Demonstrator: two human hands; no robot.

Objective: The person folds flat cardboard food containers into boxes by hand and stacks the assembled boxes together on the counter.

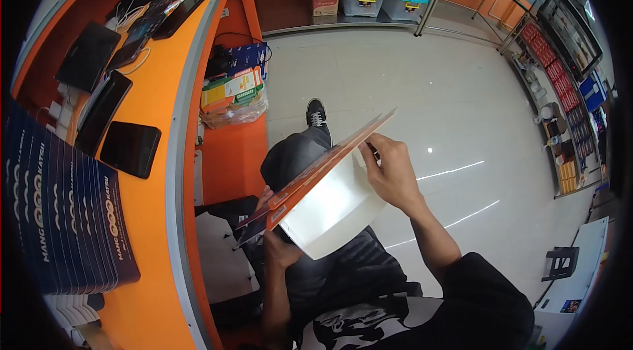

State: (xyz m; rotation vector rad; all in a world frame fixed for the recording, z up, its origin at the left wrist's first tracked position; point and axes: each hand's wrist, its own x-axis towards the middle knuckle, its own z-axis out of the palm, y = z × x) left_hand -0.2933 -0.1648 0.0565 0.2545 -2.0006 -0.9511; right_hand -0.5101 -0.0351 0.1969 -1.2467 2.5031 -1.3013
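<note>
Gripping the flat cardboard box blank (330,202) over my lap, my left hand (280,248) clamps its lower corner while my right hand (392,172) pinches the upper flap, keeping the panel steady for folding.

Top: my black T-shirt (461,310) with short sleeves and a white print
Trousers: dark grey (297,155)
Shoe: black, white laces (316,113)

The right hand (393,172) is raised in front of the chest, forearm angled up from the lower right, fingers curled in a grip. The left hand (277,244) sits lower and nearer, fingers closed, its forearm running straight down.
</note>
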